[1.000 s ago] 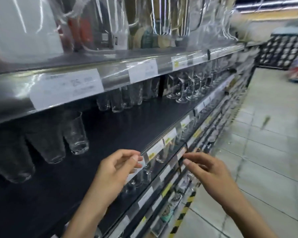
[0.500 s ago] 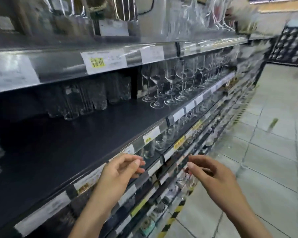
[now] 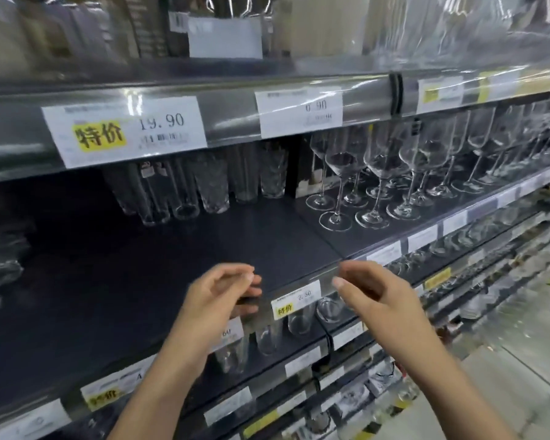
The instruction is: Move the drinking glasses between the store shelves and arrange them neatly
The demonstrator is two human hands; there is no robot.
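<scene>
Left hand: fingers loosely curled, grasping nothing, at the front rail of the dark matte shelf board; right hand: likewise half-curled, empty, near the left; contact with the rail cannot be told. Tall clear glass tumblers: upright at the shelf's back; clear stemmed wine glasses: rows to their right; short clear tumblers: shelf below, partly behind a white-and-yellow price label.

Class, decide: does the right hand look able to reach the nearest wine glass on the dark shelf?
Probably yes. The right hand holds nothing, and only bare shelf lies between it and the wine glass; nothing stands in the way.
</scene>
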